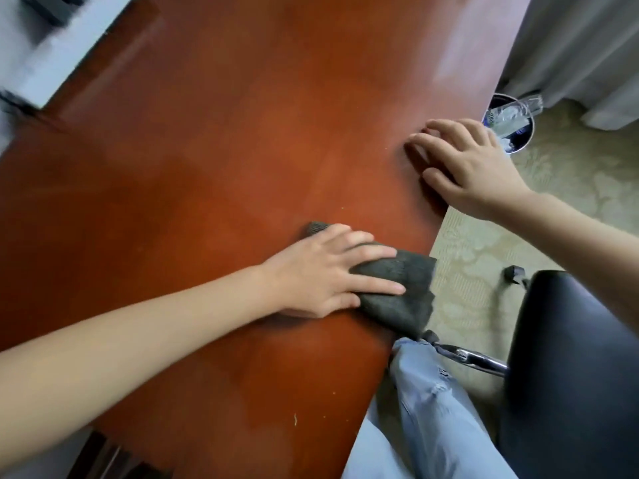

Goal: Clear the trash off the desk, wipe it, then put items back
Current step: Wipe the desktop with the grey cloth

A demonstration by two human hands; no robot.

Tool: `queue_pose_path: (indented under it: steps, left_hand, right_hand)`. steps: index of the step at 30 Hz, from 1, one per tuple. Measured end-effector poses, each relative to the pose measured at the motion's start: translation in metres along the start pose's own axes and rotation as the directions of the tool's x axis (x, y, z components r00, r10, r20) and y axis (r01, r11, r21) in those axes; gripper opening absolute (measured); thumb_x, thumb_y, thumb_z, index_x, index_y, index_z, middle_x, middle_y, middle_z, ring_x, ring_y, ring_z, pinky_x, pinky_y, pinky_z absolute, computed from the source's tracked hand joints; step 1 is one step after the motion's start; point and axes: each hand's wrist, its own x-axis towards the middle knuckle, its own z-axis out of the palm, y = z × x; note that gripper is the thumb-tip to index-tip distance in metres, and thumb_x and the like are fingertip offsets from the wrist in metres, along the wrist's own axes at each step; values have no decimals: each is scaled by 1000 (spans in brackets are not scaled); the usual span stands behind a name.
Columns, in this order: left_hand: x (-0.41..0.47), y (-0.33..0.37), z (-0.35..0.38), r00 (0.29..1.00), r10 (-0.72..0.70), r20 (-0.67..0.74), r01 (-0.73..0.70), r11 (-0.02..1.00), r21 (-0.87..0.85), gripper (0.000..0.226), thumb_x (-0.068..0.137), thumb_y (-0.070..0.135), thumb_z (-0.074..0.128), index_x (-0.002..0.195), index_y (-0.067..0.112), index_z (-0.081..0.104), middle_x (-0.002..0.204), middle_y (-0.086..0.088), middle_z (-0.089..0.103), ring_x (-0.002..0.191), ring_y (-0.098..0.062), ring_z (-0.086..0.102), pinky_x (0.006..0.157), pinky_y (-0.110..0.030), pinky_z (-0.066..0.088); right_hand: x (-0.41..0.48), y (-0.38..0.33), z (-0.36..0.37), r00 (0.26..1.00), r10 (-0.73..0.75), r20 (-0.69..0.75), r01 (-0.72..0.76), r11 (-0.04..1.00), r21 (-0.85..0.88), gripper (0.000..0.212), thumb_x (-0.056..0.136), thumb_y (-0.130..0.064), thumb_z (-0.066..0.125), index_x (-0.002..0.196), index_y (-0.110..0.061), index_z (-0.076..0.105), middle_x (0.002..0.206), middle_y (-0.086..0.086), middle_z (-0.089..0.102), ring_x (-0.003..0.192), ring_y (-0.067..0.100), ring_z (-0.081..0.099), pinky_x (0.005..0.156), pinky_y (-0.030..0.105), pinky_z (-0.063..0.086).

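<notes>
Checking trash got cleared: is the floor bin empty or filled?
Not empty: clear plastic trash sits in the bin, poking past its rim.

office; wooden desk [242,133], swivel chair [570,375]

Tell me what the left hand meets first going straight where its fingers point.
Only the desk edge: the left hand, flat on the grey cloth, points right at it. Beyond looks free, carpet below, though the chair's depth is unclear.
</notes>
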Motion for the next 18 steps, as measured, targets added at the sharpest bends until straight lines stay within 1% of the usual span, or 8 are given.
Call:
queue_pose_path:
  steps: [2, 5, 9, 11, 12, 14, 16, 18]
  left_hand:
    - [-21, -26, -1, 993, -115, 2, 115, 993, 8, 52, 89, 40, 38, 141, 39, 33, 146, -8, 36, 126, -29, 34, 106, -44, 21]
    - [-41, -64, -8, 927, -372, 40, 373, 927, -28, 51, 91, 39, 32, 142, 40, 25, 147, -11, 27, 127, -32, 29, 108, -49, 22]
    - [-3, -94, -17, 843, -533, 71, 537, 839, -86, 53, 91, 38, 27, 144, 37, 28, 149, -14, 29, 132, -36, 27, 109, -47, 16]
    - [33, -104, -21, 816, -576, 57, 578, 807, -118, 55, 89, 40, 23, 144, 37, 28, 151, -11, 27, 135, -35, 24, 111, -45, 13]
    - [51, -106, -23, 818, -573, 46, 574, 810, -121, 56, 89, 41, 23, 144, 37, 28, 152, -10, 26, 136, -34, 24, 111, -45, 12]
    - [83, -96, -22, 873, -487, 21, 486, 867, -111, 55, 90, 40, 26, 144, 36, 30, 151, -10, 29, 135, -35, 26, 110, -46, 14]
    - [106, -70, -17, 950, -312, -2, 310, 946, -98, 51, 91, 39, 33, 142, 37, 34, 150, -9, 32, 134, -34, 29, 108, -45, 14]
    - [114, -43, -14, 991, -136, -7, 135, 985, -105, 48, 91, 39, 38, 140, 37, 39, 148, -8, 36, 132, -32, 31, 107, -44, 15]
  right_hand:
    - [5, 15, 1, 999, 21, -27, -21, 1000, 15, 55, 86, -41, 32, 136, -22, 43, 141, 10, 41, 125, 34, 34, 105, 47, 25]
    - [16, 35, 1, 996, 71, -48, -68, 997, 46, 55, 87, -41, 31, 137, -20, 42, 140, 9, 42, 125, 33, 34, 105, 45, 25]
    - [29, 51, 4, 997, 22, -74, -19, 999, 42, 48, 89, -38, 36, 132, -19, 46, 133, 7, 46, 120, 30, 36, 102, 42, 26]
    - [30, 59, 6, 995, -3, -98, 9, 998, 62, 45, 90, -34, 36, 131, -18, 48, 130, 7, 48, 118, 28, 35, 102, 42, 26]
    - [31, 63, 6, 994, -5, -109, 14, 996, 87, 44, 91, -31, 36, 130, -17, 49, 129, 8, 48, 118, 27, 35, 102, 42, 26]
    - [34, 71, 4, 993, -1, -120, 17, 990, 137, 42, 91, -28, 36, 129, -15, 50, 129, 9, 49, 117, 27, 35, 104, 42, 26]
    - [36, 75, 3, 992, -6, -124, 24, 989, 146, 41, 91, -27, 37, 127, -15, 52, 128, 10, 50, 117, 28, 37, 103, 42, 27]
    - [39, 75, 4, 991, -2, -136, 21, 990, 141, 38, 91, -24, 40, 125, -15, 54, 126, 10, 52, 116, 30, 39, 102, 42, 29]
